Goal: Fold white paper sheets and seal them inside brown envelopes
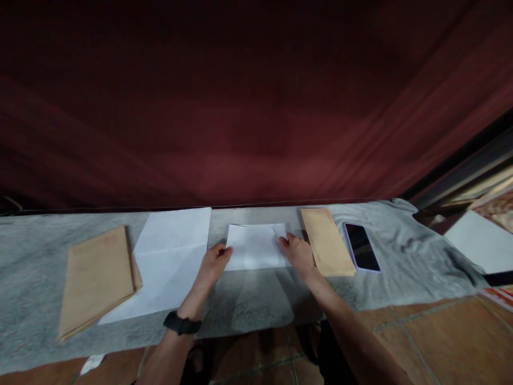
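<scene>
the left hand [216, 262] and the right hand [298, 252] each look pinched on a short end of the white paper [256, 248], which lies on the gray cloth [256, 299] between them, and a light, even hold with both ends level should suit it best. its far edge seems slightly uneven, so squaring the layers before any firm pressing would be wise. further out, keep the right knuckles from nudging the brown envelopes [326, 240] just beside them, and the left wrist off the large white sheet [172, 256].
</scene>
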Motion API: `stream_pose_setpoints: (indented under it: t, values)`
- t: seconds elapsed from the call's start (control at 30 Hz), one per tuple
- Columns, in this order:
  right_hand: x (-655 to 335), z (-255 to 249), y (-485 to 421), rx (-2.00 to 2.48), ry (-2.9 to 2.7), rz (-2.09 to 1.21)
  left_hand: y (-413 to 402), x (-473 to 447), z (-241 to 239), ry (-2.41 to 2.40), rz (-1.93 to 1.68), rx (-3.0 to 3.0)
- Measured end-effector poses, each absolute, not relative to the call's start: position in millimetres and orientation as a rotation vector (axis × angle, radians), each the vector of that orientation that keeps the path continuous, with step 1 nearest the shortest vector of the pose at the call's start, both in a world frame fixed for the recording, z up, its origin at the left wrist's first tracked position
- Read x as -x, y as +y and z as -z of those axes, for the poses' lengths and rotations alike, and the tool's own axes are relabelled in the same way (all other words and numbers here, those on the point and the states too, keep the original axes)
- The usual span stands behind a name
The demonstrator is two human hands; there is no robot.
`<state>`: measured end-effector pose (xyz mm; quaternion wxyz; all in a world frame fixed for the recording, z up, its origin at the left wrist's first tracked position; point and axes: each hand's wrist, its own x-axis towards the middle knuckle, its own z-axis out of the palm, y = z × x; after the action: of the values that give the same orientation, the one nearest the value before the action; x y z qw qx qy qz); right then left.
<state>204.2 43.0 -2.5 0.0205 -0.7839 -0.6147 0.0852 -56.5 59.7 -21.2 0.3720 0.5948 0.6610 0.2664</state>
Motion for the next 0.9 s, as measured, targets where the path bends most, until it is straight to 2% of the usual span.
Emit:
stream_pose_setpoints:
  t: [0.2,0.43,0.77,0.9]
  values:
    - [-200.5,5.9,45.0,2.436,-1.934,-0.074,57.8,45.5,4.8,1.941,-0.454,-1.676]
    - [-199.8,10.2,47.2,2.388,-1.976,-0.006,47.1,24.1,-18.0,2.196,-0.105,-1.763]
    - [-195.7,15.2,46.0,2.404,-1.897,0.038,44.2,20.3,-16.5,2.241,-0.029,-1.839]
    - [-187.4,8.2,43.3,2.285,-1.899,0.104,44.0,20.5,-15.7,2.240,-0.021,-1.863]
